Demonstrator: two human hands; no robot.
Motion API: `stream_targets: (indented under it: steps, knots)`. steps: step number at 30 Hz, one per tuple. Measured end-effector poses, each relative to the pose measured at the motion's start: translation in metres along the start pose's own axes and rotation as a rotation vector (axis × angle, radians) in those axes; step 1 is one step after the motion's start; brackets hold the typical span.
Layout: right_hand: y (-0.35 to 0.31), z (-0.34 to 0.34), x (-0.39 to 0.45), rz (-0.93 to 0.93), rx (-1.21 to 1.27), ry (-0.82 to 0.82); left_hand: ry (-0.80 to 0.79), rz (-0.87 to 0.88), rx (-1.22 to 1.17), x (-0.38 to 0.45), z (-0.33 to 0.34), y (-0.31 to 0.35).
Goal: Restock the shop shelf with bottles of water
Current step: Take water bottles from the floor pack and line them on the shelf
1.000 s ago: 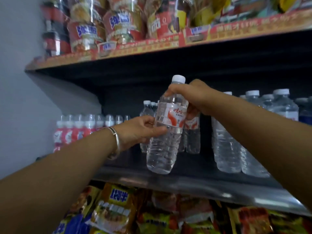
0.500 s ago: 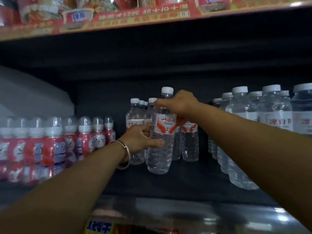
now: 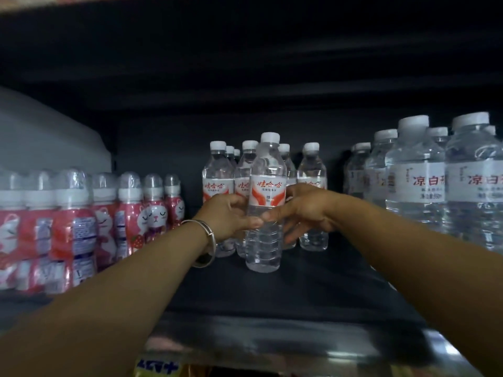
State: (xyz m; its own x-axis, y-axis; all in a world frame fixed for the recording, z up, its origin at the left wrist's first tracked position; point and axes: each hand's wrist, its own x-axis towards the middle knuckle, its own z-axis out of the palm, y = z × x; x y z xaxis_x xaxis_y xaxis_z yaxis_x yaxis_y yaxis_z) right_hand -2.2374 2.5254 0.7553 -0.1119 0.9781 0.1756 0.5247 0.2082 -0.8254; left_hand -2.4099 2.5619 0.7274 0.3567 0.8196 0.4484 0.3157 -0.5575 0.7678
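Both hands, left hand (image 3: pixel 227 216) and right hand (image 3: pixel 304 210), wrap the bottle (image 3: pixel 265 210) at 12 o'clock, steadying it upright on the shelf (image 3: pixel 313 289).

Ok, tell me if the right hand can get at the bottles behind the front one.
Probably yes: the right hand reaches past the front bottle, with nothing between it and the rear bottles.

A water bottle (image 3: pixel 263 235) stands upright on the shelf (image 3: pixel 313 289), in front of a cluster of like bottles (image 3: pixel 311 186), with the left hand (image 3: pixel 227 217) and right hand (image 3: pixel 304 210) on its 2 sides. Capped drink bottles (image 3: pixel 109 213) line up to the left; larger water bottles (image 3: pixel 419 183) stand to the right.
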Motion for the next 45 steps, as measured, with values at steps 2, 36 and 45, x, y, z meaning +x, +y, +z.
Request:
stream_targets:
  steps: [2,36,45]
  knots:
    - [-0.003,-0.004,0.003,0.020,-0.007,0.006,0.022,-0.023,0.091,0.003,0.003,0.000]
    - [0.010,-0.007,0.018,0.123,-0.096,0.250,0.199,0.107,0.652,0.011,0.021,-0.012]
    - [0.007,0.005,0.013,0.154,-0.102,0.360,0.124,-0.069,0.685,0.014,0.026,-0.006]
